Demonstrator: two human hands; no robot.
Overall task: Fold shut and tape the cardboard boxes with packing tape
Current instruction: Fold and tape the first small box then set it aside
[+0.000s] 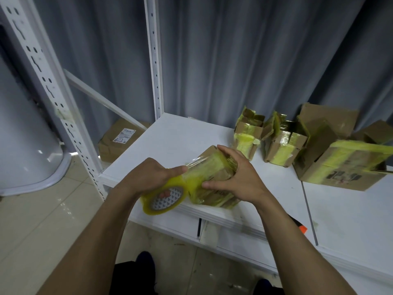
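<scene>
Fingers [228, 153] round glossy yellow-taped cardboard box [213, 167]

I see my left hand [146, 175] gripping the tape roll [163, 196], right hand [236, 175] holding the taped box [212, 177] on the white table [180, 137]

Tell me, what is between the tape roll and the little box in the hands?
A stretch of yellowish tape runs from the tape roll onto the box, seen in the head view. The left hand holds the tape roll.
</scene>
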